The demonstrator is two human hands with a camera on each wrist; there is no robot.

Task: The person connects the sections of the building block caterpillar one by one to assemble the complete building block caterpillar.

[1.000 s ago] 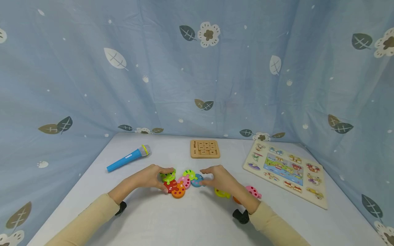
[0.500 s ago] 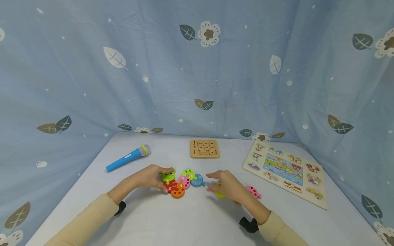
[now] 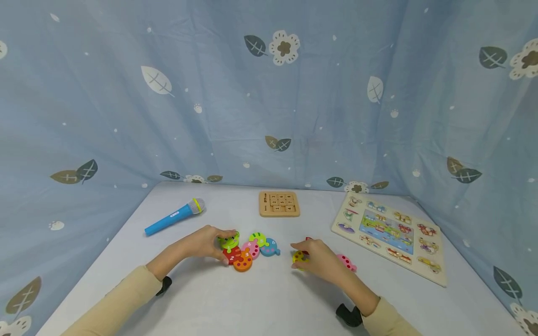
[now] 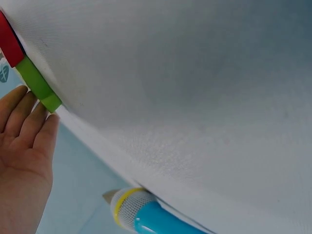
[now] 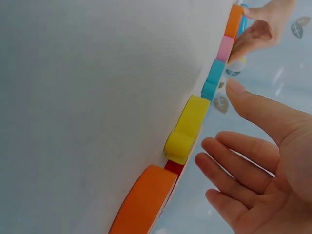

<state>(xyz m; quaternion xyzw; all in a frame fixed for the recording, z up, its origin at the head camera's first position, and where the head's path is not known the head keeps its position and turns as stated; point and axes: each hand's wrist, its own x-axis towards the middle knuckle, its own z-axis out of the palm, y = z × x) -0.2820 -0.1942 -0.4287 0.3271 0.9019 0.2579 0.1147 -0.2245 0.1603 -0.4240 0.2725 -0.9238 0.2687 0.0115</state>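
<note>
"Caterpillar: where does it lie?"

"On the counter, a linked row running from the green head to the blue piece."

"And the left hand?"

"Thumb and fingers grip the head and red 2 from opposite sides, I'd guess to steady the row."

"The right hand?"

"Loose, fingers parted, grasping nothing, right at the yellow piece; touching or not, I can't tell. Microphone and puzzle sit aside, presumably leaving working room."

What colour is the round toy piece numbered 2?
The numbered piece is mostly red, clearest in the head view.
</note>
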